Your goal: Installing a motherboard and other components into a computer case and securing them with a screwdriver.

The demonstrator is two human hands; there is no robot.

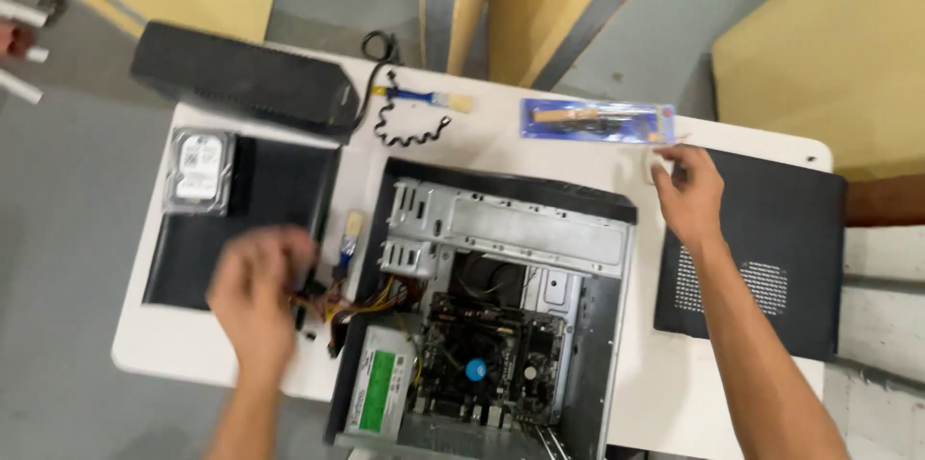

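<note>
at the far left of the white rectangular table (183, 349) a silver boxy hard drive (198, 168) lies on a flat black panel (260, 200), with a long black box-shaped device (241, 75) behind it. the person's left hand (255, 291), blurred, hovers over the table edge with its fingers curled around a bundle of red, yellow and black wires (337, 304) that runs out of the open black computer tower case (501, 315); whether the fingers truly clench the wires cannot be told through the blur. just beside that hand a small blue-handled brush (350, 234) lies against the case's left wall. inside the case sit a grey power supply with a green label (381, 393), a dark motherboard (491, 359) and a silver metal drive cage (511, 224). behind the case lie a coiled black cable (409, 128), a second blue-handled brush (424, 98) and a blue blister pack holding a wooden-handled tool (595, 120). the right hand (689, 192) rests beyond the case's right rear corner, fingertips pinching a small white object (657, 160) just below that pack. to its right lies the black perforated side cover (771, 258). the table stands on a grey floor (67, 229) beside yellow boards (829, 46).
</note>
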